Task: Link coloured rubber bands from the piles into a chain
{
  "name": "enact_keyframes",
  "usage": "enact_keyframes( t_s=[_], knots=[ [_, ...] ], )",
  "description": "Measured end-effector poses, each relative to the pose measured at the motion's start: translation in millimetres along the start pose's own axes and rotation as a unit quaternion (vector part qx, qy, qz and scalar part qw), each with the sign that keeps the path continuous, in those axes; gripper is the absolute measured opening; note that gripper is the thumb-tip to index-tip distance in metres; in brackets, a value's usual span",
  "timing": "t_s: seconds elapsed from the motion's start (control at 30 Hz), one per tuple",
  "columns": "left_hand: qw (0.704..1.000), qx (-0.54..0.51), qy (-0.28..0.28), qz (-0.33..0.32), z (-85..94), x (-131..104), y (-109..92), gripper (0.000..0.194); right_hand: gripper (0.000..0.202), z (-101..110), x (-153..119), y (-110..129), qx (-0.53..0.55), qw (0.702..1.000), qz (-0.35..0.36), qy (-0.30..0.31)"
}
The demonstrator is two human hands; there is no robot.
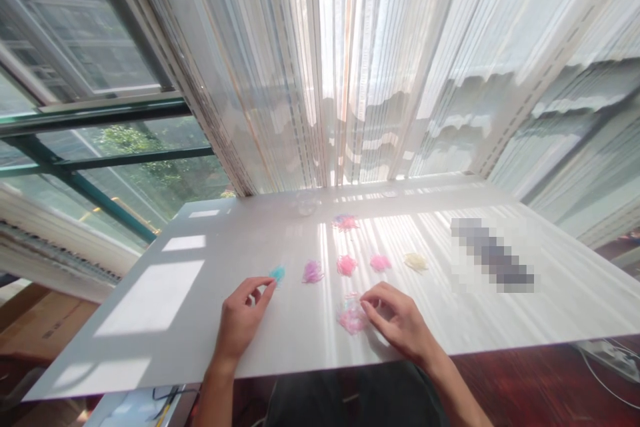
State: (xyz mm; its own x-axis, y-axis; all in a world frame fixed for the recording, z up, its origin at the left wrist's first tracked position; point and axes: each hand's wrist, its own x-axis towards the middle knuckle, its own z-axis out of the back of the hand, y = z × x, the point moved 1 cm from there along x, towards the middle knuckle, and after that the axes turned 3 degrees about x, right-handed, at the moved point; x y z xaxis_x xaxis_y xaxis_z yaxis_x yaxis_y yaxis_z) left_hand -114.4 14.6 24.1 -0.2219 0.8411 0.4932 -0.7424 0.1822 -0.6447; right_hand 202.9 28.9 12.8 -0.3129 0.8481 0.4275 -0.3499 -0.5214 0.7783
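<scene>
Small piles of thin coloured pieces lie on a white table. My left hand [246, 312] has thumb and forefinger pinched at the edge of a teal pile [277, 273]; whatever is between the fingertips is too small to name. My right hand [395, 319] is pinched beside the nearest pile, pink and pale [351, 317], and what it holds cannot be made out. In a row to the right of the teal pile lie a purple pile [313, 271], a red-pink pile [346, 265], a pink pile [380, 262] and a pale yellow pile [415, 261].
A mixed-colour pile [345, 221] lies farther back, near a clear round container [307, 203] and a small flat clear item [389, 194]. A blurred-out dark object [493, 255] is on the right. Sheer curtains [350, 80] hang behind the white table [190, 320].
</scene>
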Motion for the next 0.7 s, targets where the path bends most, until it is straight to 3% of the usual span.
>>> enact_keyframes(
  t_s=[0.17, 0.57, 0.7],
  knots=[
    [0.999, 0.042, 0.016, 0.007, 3.2, 5.2, 20.1, 0.042, 0.019, 0.1, -1.3, -1.3, -0.001, 1.0, -0.012, 0.006],
    [0.999, 0.042, 0.022, 0.002, -2.9, 0.0, 29.5, 0.033, 0.021, -1.0, 0.0, -1.8, -0.006, 1.0, -0.013, 0.011],
    [0.999, 0.048, -0.011, 0.005, -0.7, 1.4, 28.3, 0.033, 0.022, -1.1, -0.1, -2.8, -0.005, 1.0, -0.018, 0.011]
  ],
)
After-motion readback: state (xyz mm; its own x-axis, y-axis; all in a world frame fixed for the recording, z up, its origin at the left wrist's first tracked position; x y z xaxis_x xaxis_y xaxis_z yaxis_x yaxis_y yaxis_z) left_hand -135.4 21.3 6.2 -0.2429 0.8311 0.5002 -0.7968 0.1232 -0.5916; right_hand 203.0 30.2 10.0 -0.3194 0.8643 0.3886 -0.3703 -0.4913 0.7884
